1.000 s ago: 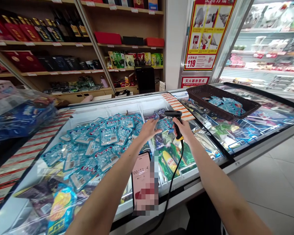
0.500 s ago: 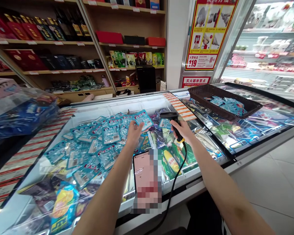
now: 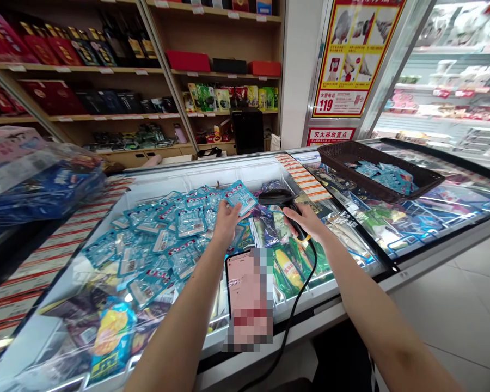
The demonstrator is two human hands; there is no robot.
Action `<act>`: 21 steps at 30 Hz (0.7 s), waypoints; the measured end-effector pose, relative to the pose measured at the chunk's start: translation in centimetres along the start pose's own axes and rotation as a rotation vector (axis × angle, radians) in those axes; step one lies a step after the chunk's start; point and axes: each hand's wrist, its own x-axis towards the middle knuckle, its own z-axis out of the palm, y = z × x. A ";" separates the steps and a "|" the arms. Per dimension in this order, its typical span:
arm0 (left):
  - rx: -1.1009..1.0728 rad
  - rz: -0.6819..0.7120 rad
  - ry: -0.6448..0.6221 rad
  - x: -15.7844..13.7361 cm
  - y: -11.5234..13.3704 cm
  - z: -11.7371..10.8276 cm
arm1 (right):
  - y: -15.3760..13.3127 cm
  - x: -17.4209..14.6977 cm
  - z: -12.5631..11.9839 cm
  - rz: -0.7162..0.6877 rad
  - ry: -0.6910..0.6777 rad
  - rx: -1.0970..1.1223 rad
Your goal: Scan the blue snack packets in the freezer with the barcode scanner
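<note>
The blue packet (image 3: 242,195) was in the left hand (image 3: 227,222), pinched at its near edge between thumb and fingers, and it leaned out beyond the fingertips, ahead of that hand and to the left of the right hand (image 3: 305,222). The right hand was wrapped around the grip of a black scanner (image 3: 276,196), whose head pointed left toward the packet; the 2 came close together, though whether they touched I could not tell. The packet looked nearly square, so its long axis was hard to judge, but its sides slanted from upper left to lower right, with a pale label at the lower right, on the scanner's side. The scanner's head lay roughly crosswise, and a cable (image 3: 289,331) ran from its grip down over the freezer's front edge (image 3: 340,311). Below and to the left of the packet, a heap of similar blue packets (image 3: 188,222) filled much of the freezer's left section, with a yellow-and-blue bag (image 3: 113,333) nearer the front. The section under the scanner held green bags, 1 with corn (image 3: 288,269) on it. A phone (image 3: 240,283), partly masked, stood at the front between the 2 forearms. Farther right, nearer the right hand, a brown basket (image 3: 428,177) rested on the freezer top and contained a small batch of blue packets (image 3: 392,177).
</note>
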 end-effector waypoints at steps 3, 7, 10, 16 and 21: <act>-0.159 -0.073 -0.038 0.0 0.1 0.0 | -0.1 -0.1 0.1 -0.003 -0.036 0.001; -0.211 -0.076 -0.019 -0.1 0.4 0.2 | 0.0 -0.1 0.3 -0.020 -0.058 -0.045; -0.203 -0.071 -0.017 -0.2 0.6 0.3 | 0.1 -0.1 0.3 -0.020 -0.068 -0.068; -0.112 -0.066 0.012 -0.2 0.3 0.2 | 0.5 0.0 0.4 -0.002 -0.034 -0.060; -0.114 -0.078 0.018 -0.1 0.2 0.2 | 0.5 0.0 0.4 -0.010 -0.045 -0.059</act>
